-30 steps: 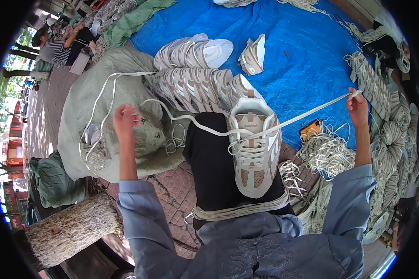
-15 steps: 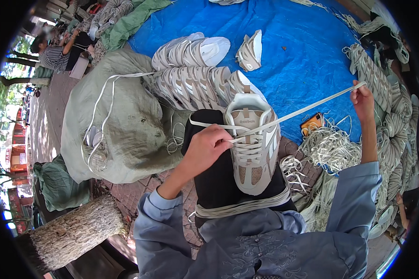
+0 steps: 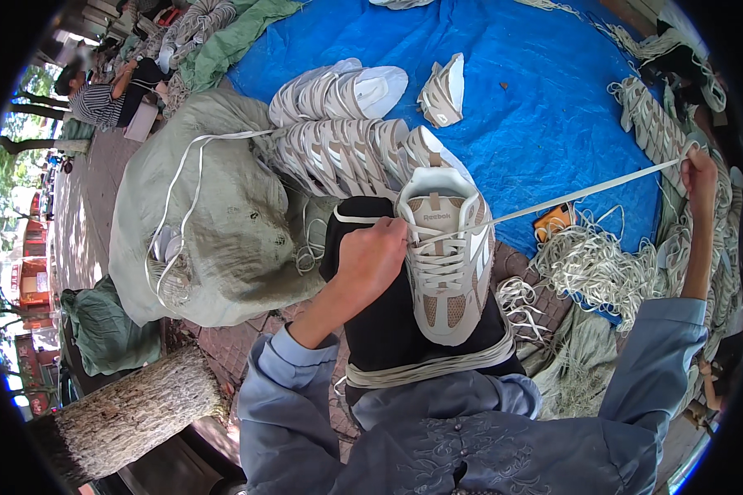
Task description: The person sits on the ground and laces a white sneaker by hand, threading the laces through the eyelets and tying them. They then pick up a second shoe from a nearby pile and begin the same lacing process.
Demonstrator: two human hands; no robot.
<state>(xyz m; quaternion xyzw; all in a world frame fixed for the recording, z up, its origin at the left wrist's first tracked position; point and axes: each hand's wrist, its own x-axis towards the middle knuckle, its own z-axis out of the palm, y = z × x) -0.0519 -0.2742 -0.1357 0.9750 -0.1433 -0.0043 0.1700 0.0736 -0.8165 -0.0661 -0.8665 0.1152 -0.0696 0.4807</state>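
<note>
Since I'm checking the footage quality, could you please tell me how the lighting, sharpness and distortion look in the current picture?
Head view, centre: the shoe looks reasonably sharp, in soft, even light; head view, far left: the daylight around the trees is washed out; head view, rim: black surrounds the round picture, and the trees appear tipped sideways.

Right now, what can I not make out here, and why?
In the head view:
left hand: fingertips, hidden by the hand's back
laced shoe: sole, hidden by the shoe itself
orange object: partly covered by tangled laces
white item: cut off by the top edge
</note>
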